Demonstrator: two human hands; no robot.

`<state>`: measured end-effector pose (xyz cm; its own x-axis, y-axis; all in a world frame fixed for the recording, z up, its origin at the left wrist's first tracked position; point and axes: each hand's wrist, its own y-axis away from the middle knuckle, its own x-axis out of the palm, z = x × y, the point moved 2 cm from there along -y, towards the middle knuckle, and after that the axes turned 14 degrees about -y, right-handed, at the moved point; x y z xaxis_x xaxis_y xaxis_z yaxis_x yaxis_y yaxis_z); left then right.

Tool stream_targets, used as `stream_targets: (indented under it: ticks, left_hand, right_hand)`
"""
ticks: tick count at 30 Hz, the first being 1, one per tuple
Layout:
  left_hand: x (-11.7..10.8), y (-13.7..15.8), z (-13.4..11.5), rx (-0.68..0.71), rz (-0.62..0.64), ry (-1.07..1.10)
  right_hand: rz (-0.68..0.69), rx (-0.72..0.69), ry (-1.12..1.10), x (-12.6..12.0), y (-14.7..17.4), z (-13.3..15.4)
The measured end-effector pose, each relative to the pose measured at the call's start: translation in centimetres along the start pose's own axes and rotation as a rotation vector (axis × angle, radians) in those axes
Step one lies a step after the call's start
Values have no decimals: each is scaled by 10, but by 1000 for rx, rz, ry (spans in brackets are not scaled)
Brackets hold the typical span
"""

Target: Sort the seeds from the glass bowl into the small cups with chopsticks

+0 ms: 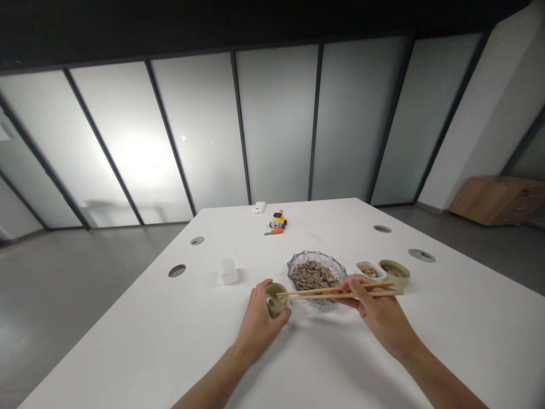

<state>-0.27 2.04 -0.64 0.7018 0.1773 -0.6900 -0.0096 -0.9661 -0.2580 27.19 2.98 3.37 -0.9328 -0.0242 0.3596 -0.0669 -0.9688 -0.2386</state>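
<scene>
My left hand [259,322] grips a small greenish cup [276,299] standing on the white table [170,341]. A pair of wooden chopsticks [327,292] lies level in my right hand [374,312], the tips pointing left over the cup's rim. Just behind the chopsticks stands a glass bowl [317,272] filled with sunflower seeds. Right of that bowl are a small white dish [370,271] with nuts and a green bowl [395,274].
A small white box [227,270] sits left of the glass bowl. Farther back are a colourful toy [277,222] and a white device [258,208]. The tabletop has round cable holes [176,270]. A wooden cabinet [494,199] stands at the right wall.
</scene>
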Motion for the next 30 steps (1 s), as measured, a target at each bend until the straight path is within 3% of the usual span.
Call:
stream_targets:
  ticks: [10,14,18,21,25,30]
  left_hand:
    - [-1,0,-2,0,23,-14]
    - [-2,0,-1,15,9,1]
    - [-2,0,-1,12,18,2]
    - [-2,0,-2,16,24,-4]
    - [-2,0,-1,19,16,-9]
    - [-1,0,1,21,8,-11]
  right_hand:
    - [-7,52,-25,4,2,-1]
    - [-81,-29,-93,4,-1,3]
    - [-229,-199,-97,-3,-6,14]
    - [-317,-331,187,-14,-8,24]
    - [-217,-521,674,-20,-7,30]
    - [-31,-571,748,-10,-3,22]
